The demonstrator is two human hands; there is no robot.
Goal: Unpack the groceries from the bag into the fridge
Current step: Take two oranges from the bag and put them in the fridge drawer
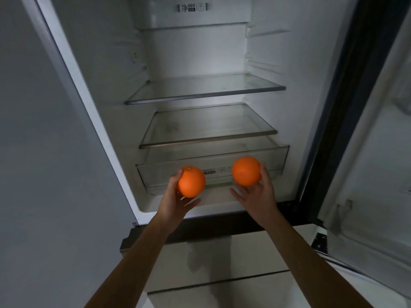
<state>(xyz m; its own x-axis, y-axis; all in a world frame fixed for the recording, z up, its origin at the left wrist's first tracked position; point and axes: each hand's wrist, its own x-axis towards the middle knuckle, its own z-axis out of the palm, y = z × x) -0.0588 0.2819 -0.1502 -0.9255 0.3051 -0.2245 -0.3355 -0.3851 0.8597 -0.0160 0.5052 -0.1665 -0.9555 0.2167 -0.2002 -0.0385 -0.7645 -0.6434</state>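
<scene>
I stand before the open fridge (pixel 275 41). My left hand (pixel 175 202) holds one orange (pixel 191 181) in front of the clear crisper drawer (pixel 275 157). My right hand (pixel 259 196) holds a second orange (pixel 246 171) at the same height, a little further right, thumb stretched out below it. Both oranges hang in the air just outside the drawer's front. The grocery bag is out of view.
Two bare glass shelves, the upper shelf (pixel 204 94) and the lower shelf (pixel 209 138), sit above the drawer. The fridge door (pixel 378 152) stands open on the right. A grey panel (pixel 44 152) fills the left. Closed lower drawer fronts (pixel 211 263) lie under my forearms.
</scene>
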